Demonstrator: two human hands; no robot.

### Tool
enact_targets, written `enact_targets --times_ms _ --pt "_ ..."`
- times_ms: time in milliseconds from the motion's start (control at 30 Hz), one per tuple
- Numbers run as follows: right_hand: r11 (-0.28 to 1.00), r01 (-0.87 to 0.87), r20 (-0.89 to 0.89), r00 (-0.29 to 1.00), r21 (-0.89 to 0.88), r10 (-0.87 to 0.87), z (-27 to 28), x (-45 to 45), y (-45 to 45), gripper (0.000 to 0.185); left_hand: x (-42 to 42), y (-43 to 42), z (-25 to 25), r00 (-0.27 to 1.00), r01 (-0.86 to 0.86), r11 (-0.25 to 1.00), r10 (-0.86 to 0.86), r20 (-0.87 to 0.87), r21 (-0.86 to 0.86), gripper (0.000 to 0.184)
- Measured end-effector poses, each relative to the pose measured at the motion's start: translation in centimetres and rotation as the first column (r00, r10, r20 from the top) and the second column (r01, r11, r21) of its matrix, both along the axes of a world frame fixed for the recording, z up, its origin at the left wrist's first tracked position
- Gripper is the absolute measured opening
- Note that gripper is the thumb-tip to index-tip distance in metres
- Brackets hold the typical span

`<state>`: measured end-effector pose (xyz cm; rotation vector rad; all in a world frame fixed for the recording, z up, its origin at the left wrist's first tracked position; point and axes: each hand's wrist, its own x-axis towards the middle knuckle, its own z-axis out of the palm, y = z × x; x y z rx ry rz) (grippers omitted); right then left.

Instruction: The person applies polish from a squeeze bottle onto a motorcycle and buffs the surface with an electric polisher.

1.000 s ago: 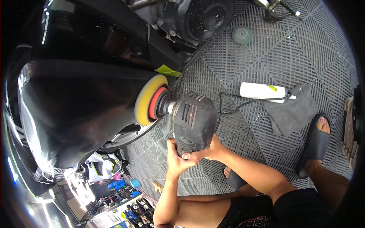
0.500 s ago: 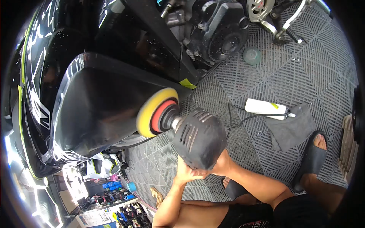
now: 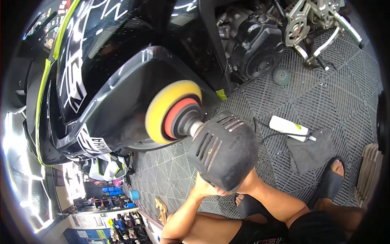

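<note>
Both my hands are wrapped round a black electric polisher [image 3: 225, 152], its vented body facing me. My left hand [image 3: 208, 187] grips it from below on the left, and my right hand [image 3: 247, 183] from the right; the bulky body hides most of the fingers. A yellow foam pad [image 3: 156, 118] on a red and black backing plate [image 3: 178, 116] sits at the polisher's front. The pad lies against, or very close to, the glossy black fairing [image 3: 126, 110] of a motorcycle; exact contact is hidden. Yellow-green tape [image 3: 221, 94] marks the panel's right corner.
A white bottle [image 3: 288, 128] and a dark grey cloth [image 3: 310, 150] lie on the grey grid floor [image 3: 268, 97], near the polisher's cord. The engine cover [image 3: 262, 46], footpeg [image 3: 323, 63] and a round greenish object [image 3: 281, 76] are beyond. My sandalled foot [image 3: 331, 179] is at right.
The view has shifted, moving the motorcycle and floor items in frame. Relative to the tape, the pad has moved up and left along the fairing. Both hands keep hold of the polisher.
</note>
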<state>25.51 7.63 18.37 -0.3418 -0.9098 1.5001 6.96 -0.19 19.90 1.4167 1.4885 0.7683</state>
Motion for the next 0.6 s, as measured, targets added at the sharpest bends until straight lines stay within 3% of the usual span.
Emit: enact_targets --times_ms 133,200,400,600 --pt "1.0 0.024 -0.003 1.0 -0.002 -0.024 0.2 0.6 0.1 0.068 2.9 0.1 1.5 0.973 0.021 1.0 -0.015 -0.232 0.022 0.106" --pt "0.993 0.041 -0.16 0.985 -0.111 -0.059 0.6 0.4 0.4 0.068 4.8 1.3 2.7 0.99 -0.111 0.993 0.107 -0.093 -0.036 0.105" --pt "0.988 -0.14 -0.142 0.979 0.065 0.148 0.2 1.9 1.5 0.067 5.2 1.5 3.1 0.996 -0.084 0.991 0.081 -0.032 -0.109 0.1" --pt "0.983 -0.18 -0.205 0.961 0.048 0.186 1.2 2.7 2.1 0.067 7.0 2.1 4.8 0.998 -0.054 0.995 0.052 -0.029 -0.085 0.087"
